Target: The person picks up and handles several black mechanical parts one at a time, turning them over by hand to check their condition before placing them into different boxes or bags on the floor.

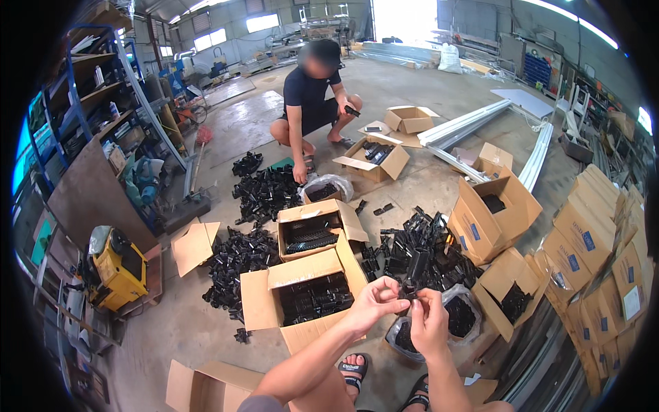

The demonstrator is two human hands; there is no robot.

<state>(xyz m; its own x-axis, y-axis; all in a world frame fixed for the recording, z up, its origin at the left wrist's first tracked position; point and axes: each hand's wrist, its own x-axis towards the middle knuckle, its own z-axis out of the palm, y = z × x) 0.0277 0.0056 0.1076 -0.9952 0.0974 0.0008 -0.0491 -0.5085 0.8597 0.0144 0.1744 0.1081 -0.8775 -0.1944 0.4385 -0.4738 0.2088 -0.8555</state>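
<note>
My left hand (376, 302) and my right hand (430, 321) meet in front of me, fingertips pinched on a small black part (408, 291). Its exact kind is too small to make out, and the fingers partly cover it. Just beyond lies a heap of loose black parts (429, 257). Close to my right hand stand a plastic-lined container of small black pieces (460, 316) and a smaller lined one (403, 336). Left of my hands, an open cardboard box (261, 295) holds rows of black parts (316, 299).
Across from me a person (312, 103) squats, reaching toward another heap of black parts (268, 196). More open boxes (480, 226) stand at the right, beside stacked cartons (576, 240). White metal profiles (473, 123) lie behind them. A yellow machine (117, 275) sits at the left.
</note>
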